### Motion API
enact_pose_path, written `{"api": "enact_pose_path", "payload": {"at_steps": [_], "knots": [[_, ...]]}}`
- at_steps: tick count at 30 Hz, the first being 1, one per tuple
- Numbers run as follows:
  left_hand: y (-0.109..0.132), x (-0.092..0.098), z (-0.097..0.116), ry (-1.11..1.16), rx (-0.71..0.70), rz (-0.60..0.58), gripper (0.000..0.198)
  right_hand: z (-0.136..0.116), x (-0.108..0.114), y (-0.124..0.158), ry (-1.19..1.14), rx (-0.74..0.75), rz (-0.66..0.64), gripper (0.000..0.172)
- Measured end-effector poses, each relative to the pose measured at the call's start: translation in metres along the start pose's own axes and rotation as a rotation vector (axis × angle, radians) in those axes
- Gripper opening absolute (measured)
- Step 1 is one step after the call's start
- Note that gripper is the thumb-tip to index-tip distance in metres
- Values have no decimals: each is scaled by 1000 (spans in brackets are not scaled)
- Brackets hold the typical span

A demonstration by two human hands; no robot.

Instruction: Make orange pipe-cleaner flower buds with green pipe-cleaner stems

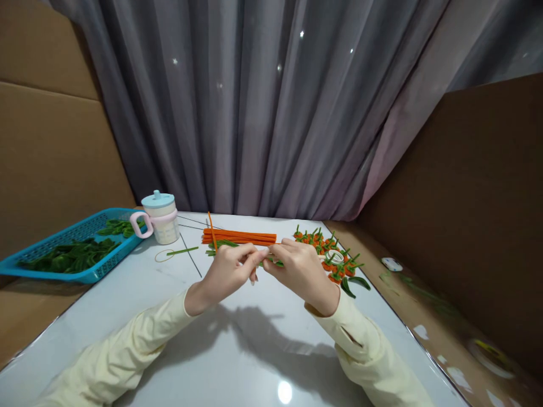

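Observation:
My left hand point(231, 268) and my right hand point(303, 268) meet above the middle of the white table point(254, 350), fingertips almost touching. Both are closed in a pinch. Whatever sits between the fingers is too small and too covered to name. Just beyond them lies a bundle of orange pipe cleaners point(241, 236), with one orange stem point(212, 232) crossing its left end. Green pipe cleaners point(211, 252) lie in front of that bundle, partly hidden by my hands. Beside my right hand are several small orange shapes with green stalks point(316, 240) and two dark green leaf shapes point(360, 282).
A blue basket point(91, 275) of green leaf-like pieces point(74, 257) stands at the left. Next to it is a lidded cup point(165, 226) with a pink handle. One green stem point(182, 251) lies nearby. A white ring point(335, 257) rests among the orange shapes. Cardboard walls point(479, 186) flank the table.

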State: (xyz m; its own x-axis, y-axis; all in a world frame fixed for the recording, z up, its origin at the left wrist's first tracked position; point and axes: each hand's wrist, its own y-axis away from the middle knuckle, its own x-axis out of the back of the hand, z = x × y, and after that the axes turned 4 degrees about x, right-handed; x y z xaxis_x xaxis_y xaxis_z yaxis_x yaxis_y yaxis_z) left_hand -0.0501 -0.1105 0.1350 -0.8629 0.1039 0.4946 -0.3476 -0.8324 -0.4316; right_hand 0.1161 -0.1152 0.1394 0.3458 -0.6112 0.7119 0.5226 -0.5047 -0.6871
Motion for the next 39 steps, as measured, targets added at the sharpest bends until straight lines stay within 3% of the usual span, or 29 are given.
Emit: {"api": "enact_pose_path", "payload": {"at_steps": [2, 5, 8, 10, 13, 16, 18, 22, 24, 27, 29, 34, 36, 39], "knots": [[-6, 5, 0, 124, 64, -8, 38, -4, 2, -2, 58, 31, 120, 9], [-16, 15, -2, 363, 126, 6, 41, -14, 3, -4, 40, 64, 335, 22], [-21, 23, -4, 565, 128, 93, 39, -27, -3, -3, -235, -55, 421, 14], [-21, 26, -2, 622, 110, 169, 35, -36, -14, -4, -574, -199, 270, 9], [-18, 28, 2, 598, 65, 254, 31, -47, -35, -6, -1132, -331, -62, 27], [-16, 28, 3, 553, 25, 303, 30, -54, -50, -8, -1396, -362, -202, 33], [-17, 29, 2, 576, 32, 291, 29, -55, -53, -10, -1291, -400, -126, 30], [-18, 30, 1, 738, 114, 212, 28, -48, -48, -20, -952, -453, 168, 31], [-20, 31, 3, 788, 119, 209, 29, -41, -41, -32, -1056, -399, 90, 35], [-28, 36, 3, 745, 24, 321, 29, -30, -23, -54, -1265, -262, -297, 22], [-36, 40, 0, 675, -69, 438, 30, -24, -9, -66, -1237, -267, -309, 25], [-46, 43, -13, 208, -133, 618, 28, -21, 11, -72, -743, -191, -235, 21], [-46, 42, -18, 18, -114, 583, 28, -21, 11, -67, -475, -141, -277, 22], [-44, 39, -23, -54, -83, 494, 32, -15, 11, -61, -160, -126, -359, 21]]}}
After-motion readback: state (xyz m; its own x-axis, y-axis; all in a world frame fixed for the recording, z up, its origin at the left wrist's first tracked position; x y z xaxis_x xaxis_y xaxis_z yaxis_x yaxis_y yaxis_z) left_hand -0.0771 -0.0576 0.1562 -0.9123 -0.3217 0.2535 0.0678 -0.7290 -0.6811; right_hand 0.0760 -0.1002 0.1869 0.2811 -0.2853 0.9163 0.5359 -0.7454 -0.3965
